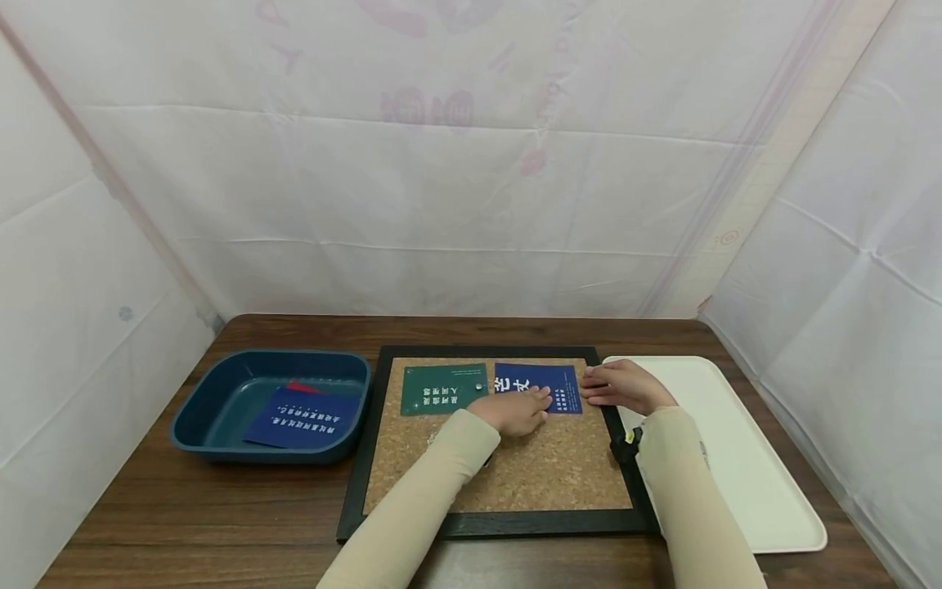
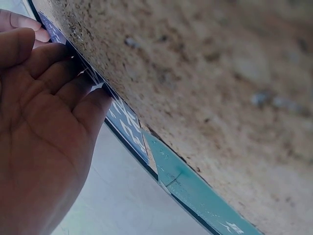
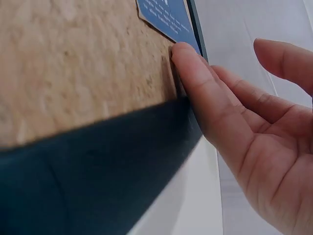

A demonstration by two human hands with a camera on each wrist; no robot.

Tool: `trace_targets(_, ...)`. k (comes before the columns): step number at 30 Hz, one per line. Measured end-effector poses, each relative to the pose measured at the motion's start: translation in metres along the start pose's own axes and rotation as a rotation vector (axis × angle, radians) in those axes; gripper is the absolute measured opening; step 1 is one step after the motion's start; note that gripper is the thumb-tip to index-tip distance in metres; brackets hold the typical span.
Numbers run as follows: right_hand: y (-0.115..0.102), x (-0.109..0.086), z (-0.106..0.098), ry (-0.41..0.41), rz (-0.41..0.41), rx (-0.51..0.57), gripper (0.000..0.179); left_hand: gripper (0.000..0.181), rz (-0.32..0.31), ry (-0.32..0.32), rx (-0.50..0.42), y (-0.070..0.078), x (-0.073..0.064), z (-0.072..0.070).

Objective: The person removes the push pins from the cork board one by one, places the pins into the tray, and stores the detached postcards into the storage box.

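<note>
A cork board (image 1: 548, 478) in a black frame lies on the table. On its upper right is a blue card (image 1: 562, 384) with white lettering. My left hand (image 1: 515, 411) rests its fingers on that card's lower left part; in the left wrist view the fingers (image 2: 61, 73) are extended against it. By the card's right edge, my right hand (image 1: 624, 387) lies across the frame, its fingertips on the cork and one fingertip at the card's corner in the right wrist view. A green card (image 1: 437, 388) with a small pin (image 1: 479, 387) is to the left.
To the left, a dark teal tray (image 1: 209, 409) holds a blue card (image 1: 302, 421) and something red partly beneath it. A white tray (image 1: 743, 458) stands at the right, beside the board and partly behind the right forearm. White sheets surround the wooden table (image 1: 184, 511).
</note>
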State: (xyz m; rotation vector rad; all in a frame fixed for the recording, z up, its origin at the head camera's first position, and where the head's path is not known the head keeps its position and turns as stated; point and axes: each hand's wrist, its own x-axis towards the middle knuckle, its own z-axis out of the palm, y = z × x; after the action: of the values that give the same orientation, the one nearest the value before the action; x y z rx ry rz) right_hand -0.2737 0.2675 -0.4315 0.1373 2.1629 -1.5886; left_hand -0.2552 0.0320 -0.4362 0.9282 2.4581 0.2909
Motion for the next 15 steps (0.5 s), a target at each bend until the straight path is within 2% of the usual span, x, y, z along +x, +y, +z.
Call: trace_targets(15, 0.0015, 0.0024, 0.005, 0.032, 0.011, 0.018, 0.041, 0.049, -0.004, 0.003, 0.0, 0.0004, -0.0003, -0.0011)
